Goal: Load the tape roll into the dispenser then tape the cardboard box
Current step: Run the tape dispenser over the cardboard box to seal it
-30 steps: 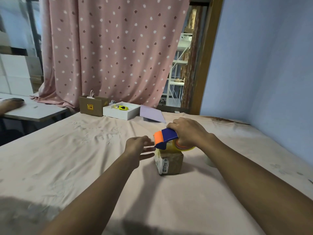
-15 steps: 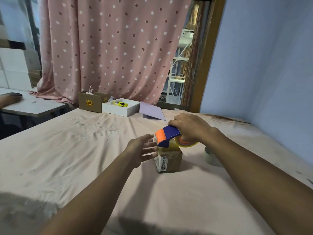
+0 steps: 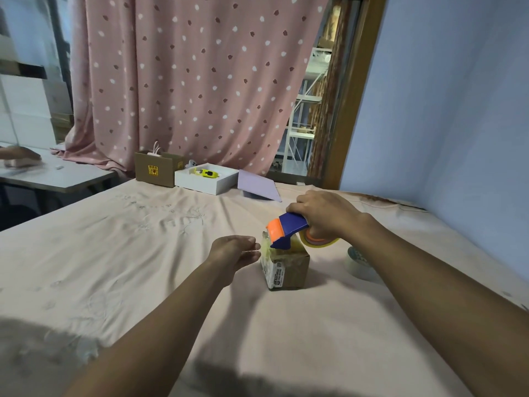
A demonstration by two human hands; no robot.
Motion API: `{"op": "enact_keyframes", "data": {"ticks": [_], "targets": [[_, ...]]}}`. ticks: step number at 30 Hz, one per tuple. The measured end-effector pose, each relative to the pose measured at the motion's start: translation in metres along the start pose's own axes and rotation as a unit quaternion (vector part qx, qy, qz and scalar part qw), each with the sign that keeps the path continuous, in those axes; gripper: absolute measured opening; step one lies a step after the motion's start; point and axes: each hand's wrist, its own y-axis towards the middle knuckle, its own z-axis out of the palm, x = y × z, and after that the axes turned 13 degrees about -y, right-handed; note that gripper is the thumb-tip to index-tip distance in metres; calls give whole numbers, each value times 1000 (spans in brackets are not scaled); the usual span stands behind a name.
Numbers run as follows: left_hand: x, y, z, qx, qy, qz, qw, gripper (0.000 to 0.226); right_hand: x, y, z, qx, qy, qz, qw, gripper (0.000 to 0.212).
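Gripping the blue-and-orange tape dispenser [image 3: 286, 229] from above, the right hand [image 3: 326, 214] has its fingers wrapped over the body, the grip closed around it, and holds the tool against the top of the small cardboard box [image 3: 286, 267]. The orange nose points to the left, and the clear tape roll [image 3: 317, 242] shows under the palm, seated in the dispenser. The box sits upright on the pink cloth-covered surface [image 3: 143, 267], a white printed label on its left face. Over on the left side, the left hand [image 3: 232, 252] hangs just beside the box, fingers loosely curled and pointing at it, its grip holding nothing; whether the fingertips touch the cardboard is hard to tell. A second roll of tape [image 3: 359, 263] lies on the cloth to the right, partly hidden behind the right forearm. Far back near the dotted pink curtain [image 3: 200, 81] stand a brown carton [image 3: 156, 169] and a white tray [image 3: 206, 181] with a yellow item inside.
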Motion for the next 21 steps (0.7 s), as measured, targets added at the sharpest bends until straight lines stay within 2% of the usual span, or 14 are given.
{"op": "enact_keyframes", "data": {"ticks": [9, 15, 21], "targets": [[27, 5, -7, -25, -35, -13, 999, 4, 1, 3, 14, 10, 35, 10, 999, 58], [48, 6, 6, -48, -82, 10, 995, 4, -1, 0, 23, 8, 61, 23, 998, 60], [66, 14, 21, -122, -5, 56, 991, 16, -2, -4, 31, 4, 86, 39, 996, 60]]}}
